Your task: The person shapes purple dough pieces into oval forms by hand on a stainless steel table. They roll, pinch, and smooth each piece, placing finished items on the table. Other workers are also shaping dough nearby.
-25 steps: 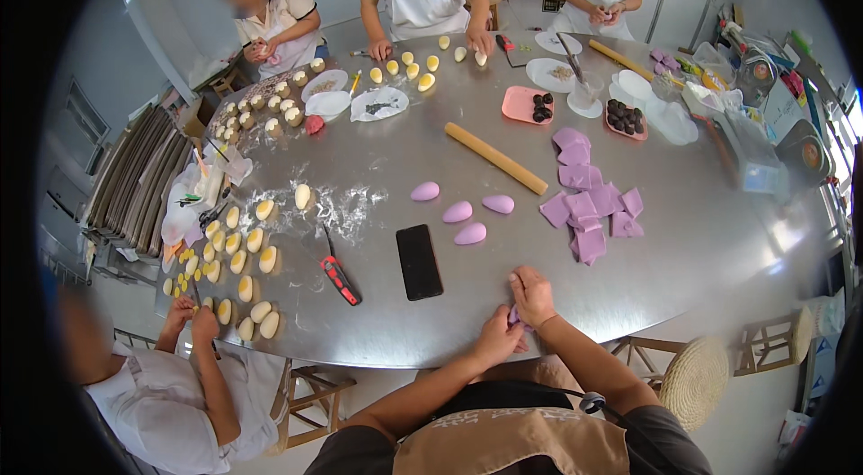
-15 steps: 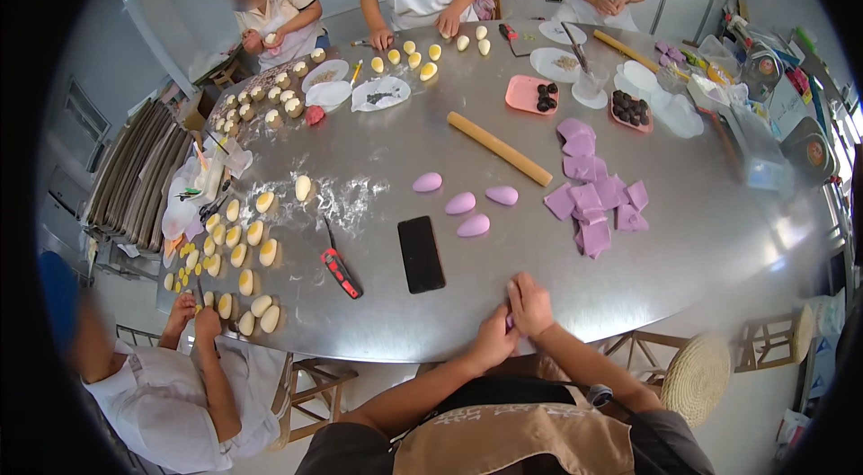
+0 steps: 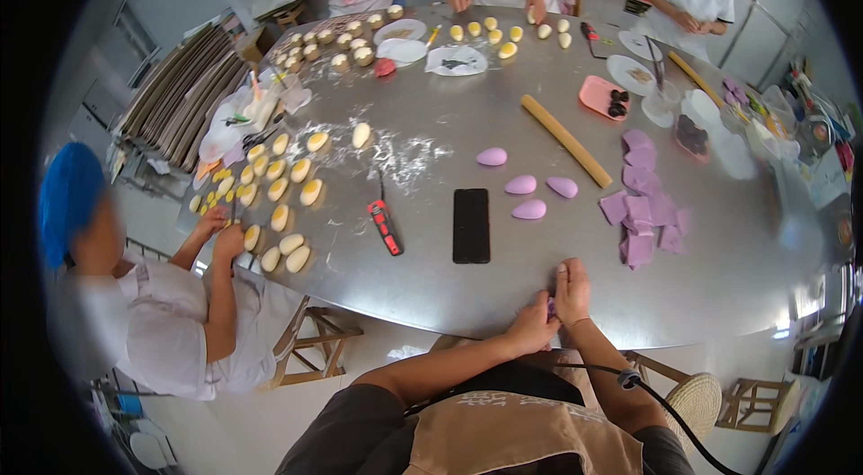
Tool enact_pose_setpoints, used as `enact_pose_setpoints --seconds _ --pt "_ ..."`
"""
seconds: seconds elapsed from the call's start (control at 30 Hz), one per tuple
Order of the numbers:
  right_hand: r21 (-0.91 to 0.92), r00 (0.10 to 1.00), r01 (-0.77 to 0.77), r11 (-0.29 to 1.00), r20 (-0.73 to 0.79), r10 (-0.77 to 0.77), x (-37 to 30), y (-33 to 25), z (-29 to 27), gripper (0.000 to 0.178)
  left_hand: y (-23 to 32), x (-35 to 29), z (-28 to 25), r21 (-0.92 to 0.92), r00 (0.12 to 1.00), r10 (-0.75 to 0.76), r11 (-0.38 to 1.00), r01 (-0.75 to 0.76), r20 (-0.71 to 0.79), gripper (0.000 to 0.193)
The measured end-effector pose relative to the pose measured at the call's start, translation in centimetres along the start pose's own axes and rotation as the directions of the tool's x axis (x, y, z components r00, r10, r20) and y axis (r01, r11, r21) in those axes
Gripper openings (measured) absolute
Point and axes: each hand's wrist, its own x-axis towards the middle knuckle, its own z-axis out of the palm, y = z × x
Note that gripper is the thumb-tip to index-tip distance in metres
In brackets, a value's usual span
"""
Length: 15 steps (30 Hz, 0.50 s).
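My left hand (image 3: 533, 328) and my right hand (image 3: 573, 293) meet at the near edge of the steel table. Between them they press a small piece of purple dough (image 3: 551, 306), mostly hidden by the palms and fingers. Left-hand fingers curl around it, and the right hand lies against its other side. Beyond them, several smooth lilac egg-shaped dough pieces (image 3: 529, 209) rest on the table. Flat square purple dough sheets (image 3: 639, 216) overlap in a pile to the right. A black phone (image 3: 471, 225) lies left of my hands.
A wooden rolling pin (image 3: 566, 142) lies beyond the sheets, near a pink tray (image 3: 593, 96) of dark balls. Left are a red-and-black utility knife (image 3: 385, 228) and several yellow-and-white egg-shaped pieces (image 3: 311, 192). A co-worker (image 3: 171, 295) sits at left; others work across the table (image 3: 422, 286).
The view has swung left, so the table's contents sit farther right in the picture. My hands are still together around the purple dough, with the right fingers now more upright.
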Motion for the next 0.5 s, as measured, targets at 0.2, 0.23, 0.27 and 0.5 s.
enact_pose_setpoints --seconds 0.2,0.23,0.27,0.5 --pt "0.115 0.990 -0.127 0.985 0.070 0.120 -3.2 -2.0 -0.8 0.027 -3.9 0.5 0.5 0.324 0.880 0.470 0.845 -0.426 -0.068 0.044" --pt "0.034 0.999 -0.021 0.999 0.033 0.020 -3.0 -1.5 -0.5 0.026 -3.9 0.4 0.6 0.372 0.901 0.433 0.842 -0.391 -0.033 0.045" --pt "-0.048 0.996 0.088 0.995 -0.005 -0.088 -2.3 -0.9 -0.4 0.025 -3.6 0.6 0.6 0.334 0.917 0.397 0.870 -0.362 -0.041 0.045" --pt "0.264 0.947 -0.319 0.910 0.125 0.296 -0.4 -0.7 -0.7 0.025 -1.5 0.9 0.4 -0.127 0.958 0.272 0.951 -0.282 -0.092 0.038"
